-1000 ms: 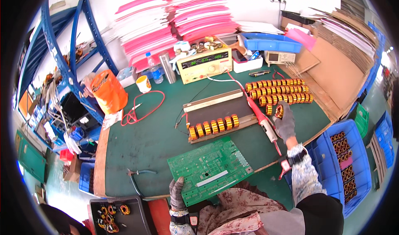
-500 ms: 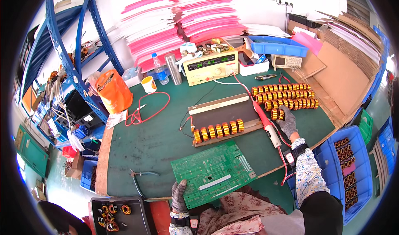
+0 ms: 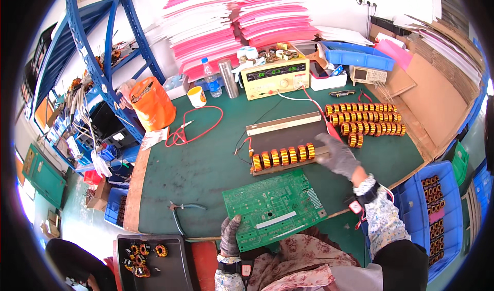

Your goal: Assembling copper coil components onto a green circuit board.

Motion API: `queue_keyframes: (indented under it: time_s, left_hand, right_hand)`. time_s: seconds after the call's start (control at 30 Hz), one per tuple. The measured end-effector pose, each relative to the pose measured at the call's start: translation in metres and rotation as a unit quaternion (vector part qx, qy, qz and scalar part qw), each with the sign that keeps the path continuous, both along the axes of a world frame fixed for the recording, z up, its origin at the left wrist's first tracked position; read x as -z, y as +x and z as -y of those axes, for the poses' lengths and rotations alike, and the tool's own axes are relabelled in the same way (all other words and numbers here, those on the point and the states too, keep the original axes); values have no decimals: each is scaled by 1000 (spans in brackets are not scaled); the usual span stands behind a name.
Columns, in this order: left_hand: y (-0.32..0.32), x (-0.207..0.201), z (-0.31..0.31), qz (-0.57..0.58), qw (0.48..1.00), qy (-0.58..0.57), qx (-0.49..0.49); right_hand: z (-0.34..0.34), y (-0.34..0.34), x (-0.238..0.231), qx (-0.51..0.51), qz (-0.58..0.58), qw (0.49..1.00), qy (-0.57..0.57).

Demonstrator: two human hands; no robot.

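My gloved left hand grips the near left corner of a green circuit board, which overhangs the bench's front edge. My gloved right hand is over the right end of a wooden-railed fixture, its fingers apart and pointing left. Just left of those fingers, a row of copper-wound toroid coils stands along the fixture's near rail. A red test probe runs beneath that hand, its lower part hidden. Several more rows of toroid coils lie at right, with a shorter group in front.
A yellow power supply stands at the back. Pliers lie front left, below a looped red lead. A black tray holds loose coils. A blue bin with coils is at right. An orange bag sits back left.
My right hand has left the short group of coils at right and moved left to the fixture's end. My left hand still holds the board. The whole view has shifted slightly.
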State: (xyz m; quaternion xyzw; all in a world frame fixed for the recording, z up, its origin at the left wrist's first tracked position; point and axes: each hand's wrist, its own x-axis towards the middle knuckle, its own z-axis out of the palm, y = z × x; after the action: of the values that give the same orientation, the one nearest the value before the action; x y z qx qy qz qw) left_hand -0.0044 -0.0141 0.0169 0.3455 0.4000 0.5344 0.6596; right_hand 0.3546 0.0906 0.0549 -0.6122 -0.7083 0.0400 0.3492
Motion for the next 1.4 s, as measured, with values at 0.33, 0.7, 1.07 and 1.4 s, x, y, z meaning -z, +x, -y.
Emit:
queue_keyframes:
  time_s: [0.33, 0.7, 1.07, 1.4]
  left_hand:
    - [2, 6, -1, 28, 999, -18, 7]
    - [0, 7, -4, 42, 999, -9, 10]
    - [2, 2, -2, 25, 1000, 3, 5]
    - [1, 6, 1, -8, 999, 6, -43]
  right_hand:
    - [29, -39, 32, 41, -132, 989, 48]
    - [89, -66, 27, -52, -365, 905, -213]
    - [99, -72, 25, -166, -149, 972, -77]
    - [49, 41, -3, 247, -160, 938, 184]
